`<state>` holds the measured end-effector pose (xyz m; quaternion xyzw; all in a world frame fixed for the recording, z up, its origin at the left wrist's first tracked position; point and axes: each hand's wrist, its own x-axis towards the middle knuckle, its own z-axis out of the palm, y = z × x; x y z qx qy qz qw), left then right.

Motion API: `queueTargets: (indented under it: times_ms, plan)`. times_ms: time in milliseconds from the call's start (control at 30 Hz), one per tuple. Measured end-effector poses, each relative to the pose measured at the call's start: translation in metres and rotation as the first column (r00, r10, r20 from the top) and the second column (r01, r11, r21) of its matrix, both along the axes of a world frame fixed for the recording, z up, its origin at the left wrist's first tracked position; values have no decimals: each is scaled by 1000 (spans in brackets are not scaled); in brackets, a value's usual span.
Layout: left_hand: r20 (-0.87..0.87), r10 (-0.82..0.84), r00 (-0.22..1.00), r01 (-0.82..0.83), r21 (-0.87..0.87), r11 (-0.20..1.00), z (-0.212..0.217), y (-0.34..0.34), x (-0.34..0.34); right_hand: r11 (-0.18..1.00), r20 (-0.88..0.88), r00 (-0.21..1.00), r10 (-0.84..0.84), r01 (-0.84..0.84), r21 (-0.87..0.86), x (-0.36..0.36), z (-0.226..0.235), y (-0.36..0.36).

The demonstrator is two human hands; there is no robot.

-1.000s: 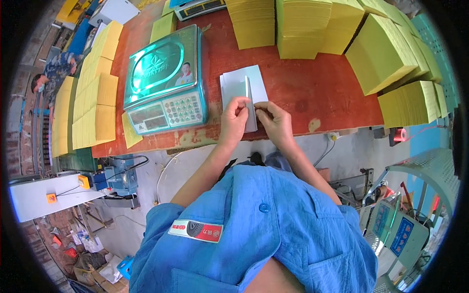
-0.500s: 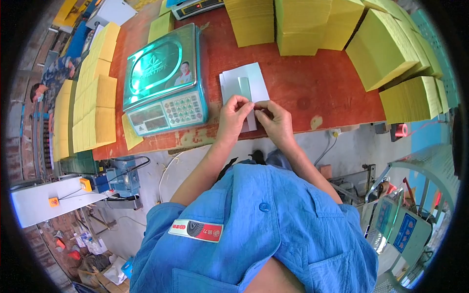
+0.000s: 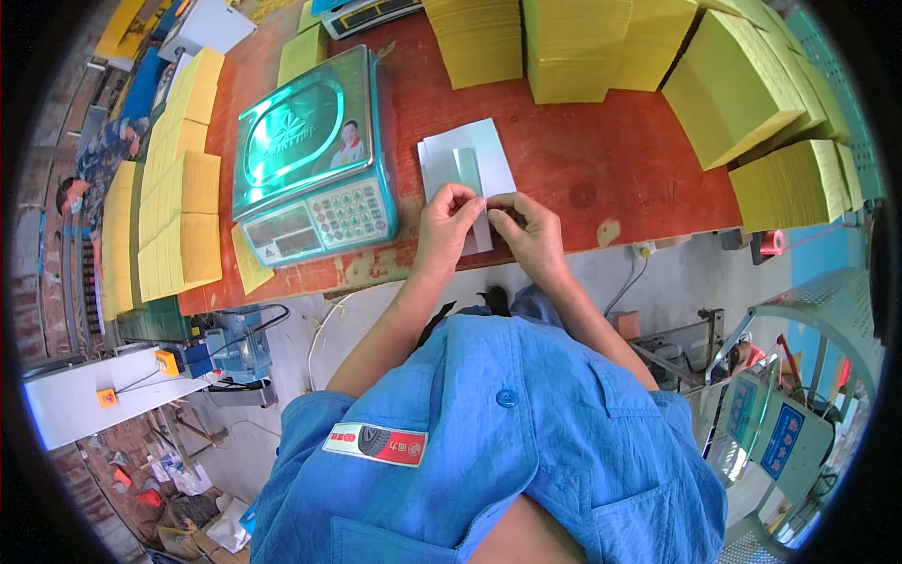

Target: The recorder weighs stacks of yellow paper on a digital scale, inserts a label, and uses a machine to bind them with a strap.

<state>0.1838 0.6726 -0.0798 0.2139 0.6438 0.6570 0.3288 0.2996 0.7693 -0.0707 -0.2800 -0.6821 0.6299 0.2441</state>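
Note:
My left hand (image 3: 447, 224) and my right hand (image 3: 530, 235) meet over the near part of a small stack of white paper sheets (image 3: 496, 156). On each, thumb and forefinger are pinched together, tips almost touching the other's. What lies between the fingertips is too small to make out. A narrow pale grey-green piece (image 3: 467, 167) lies lengthwise on the sheets, its near end partly hidden by my left fingers. To the left stands a teal digital weighing scale (image 3: 305, 141) with a keypad.
The red tabletop (image 3: 583, 169) carries tall stacks of yellow paper at the back (image 3: 573, 47), right (image 3: 742, 89) and left (image 3: 183, 188). A second scale (image 3: 371, 14) sits at the far edge. A person (image 3: 103, 169) is at the far left. A metal chair (image 3: 822, 310) stands at the lower right.
Both hands keep the same pinch over the paper, with hardly any finger movement. The whole view has shifted slightly.

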Motion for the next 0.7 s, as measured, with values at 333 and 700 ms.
queueTargets:
  times_ms: [333,700]
  plan:
    - [-26,-2,1000,2,-3,1000,-1,0,1,999,35,999,39,-39,-3,-3,1,8]
    - [-74,6,997,-9,-32,999,0,0,3,993,65,992,112,-110,-38,-1,-3,15]
